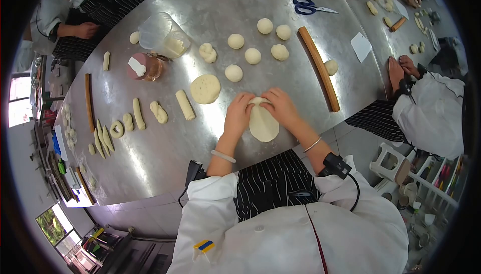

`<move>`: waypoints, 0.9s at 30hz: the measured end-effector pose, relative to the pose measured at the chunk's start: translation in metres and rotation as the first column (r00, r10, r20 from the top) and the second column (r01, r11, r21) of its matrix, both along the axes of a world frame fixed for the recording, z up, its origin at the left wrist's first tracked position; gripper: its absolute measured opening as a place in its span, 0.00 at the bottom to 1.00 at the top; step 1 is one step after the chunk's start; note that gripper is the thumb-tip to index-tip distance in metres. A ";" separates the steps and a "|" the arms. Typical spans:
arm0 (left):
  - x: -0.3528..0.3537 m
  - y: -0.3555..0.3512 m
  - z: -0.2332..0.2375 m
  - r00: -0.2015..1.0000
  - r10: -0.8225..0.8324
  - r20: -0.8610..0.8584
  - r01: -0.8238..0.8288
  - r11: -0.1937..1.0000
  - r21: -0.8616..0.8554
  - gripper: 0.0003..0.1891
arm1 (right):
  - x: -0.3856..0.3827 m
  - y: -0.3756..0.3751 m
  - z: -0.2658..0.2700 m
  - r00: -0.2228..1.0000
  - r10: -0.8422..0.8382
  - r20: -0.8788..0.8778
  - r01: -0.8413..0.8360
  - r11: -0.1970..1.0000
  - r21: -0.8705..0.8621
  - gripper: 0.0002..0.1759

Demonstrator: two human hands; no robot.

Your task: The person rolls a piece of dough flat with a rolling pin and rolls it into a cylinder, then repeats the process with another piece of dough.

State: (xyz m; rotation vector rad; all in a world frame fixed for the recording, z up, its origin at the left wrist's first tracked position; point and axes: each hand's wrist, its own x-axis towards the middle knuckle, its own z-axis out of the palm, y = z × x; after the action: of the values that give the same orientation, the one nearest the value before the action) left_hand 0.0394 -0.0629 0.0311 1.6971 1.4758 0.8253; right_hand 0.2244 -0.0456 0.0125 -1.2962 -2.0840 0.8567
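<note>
In the head view, a person in a white jacket (pixel 315 239) worked at a steel table (pixel 165 148), bare hands together over an oval sheet of dough (pixel 264 126) near its close edge; the left hand (pixel 239 109) and the right hand (pixel 280 106) had their fingers curled almost closed, each gripping the sheet's far edge, while the rest lay flat toward the apron (pixel 273 184); six dough balls (pixel 253 56) sat beyond the hands, with a flat dough disc (pixel 206 89) to the left; a wooden rolling pin (pixel 319 68) lay to the right, a pair of blue-handled scissors (pixel 305 6) farther off; shaped dough pieces (pixel 159 112) were spread across the left side; at far right, a co-worker's hands (pixel 399 71) met at the table's edge.
</note>
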 end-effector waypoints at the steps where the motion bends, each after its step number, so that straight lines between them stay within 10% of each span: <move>1: -0.001 -0.001 -0.004 1.000 -0.005 0.004 0.005 1.000 -0.004 0.12 | -0.001 -0.002 -0.001 1.000 -0.005 0.004 0.005 1.000 -0.004 0.14; 7: -0.004 -0.007 -0.020 0.976 -0.030 -0.214 0.092 0.953 0.289 0.14 | -0.004 -0.007 0.007 0.996 -0.058 0.066 0.052 0.995 0.086 0.12; 10: -0.004 -0.027 -0.017 0.978 0.084 -0.189 -0.021 0.949 0.315 0.18 | 0.004 -0.009 0.013 0.906 -0.288 -0.311 0.238 0.953 -0.189 0.11; 15: 0.008 -0.062 -0.017 0.955 -0.009 -0.295 0.132 0.908 0.398 0.20 | 0.024 -0.036 0.008 0.991 -0.136 0.009 0.133 0.979 0.155 0.10; 27: 0.031 -0.057 -0.007 0.929 0.016 -0.370 0.063 0.977 0.201 0.21 | 0.036 -0.066 -0.005 0.987 -0.153 0.051 0.137 0.961 0.242 0.18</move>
State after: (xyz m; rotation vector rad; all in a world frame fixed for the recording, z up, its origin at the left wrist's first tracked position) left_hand 0.0708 -0.1197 0.0246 2.1163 1.6570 0.6919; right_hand 0.2602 -0.1121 0.0070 -1.3434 -2.0416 0.4874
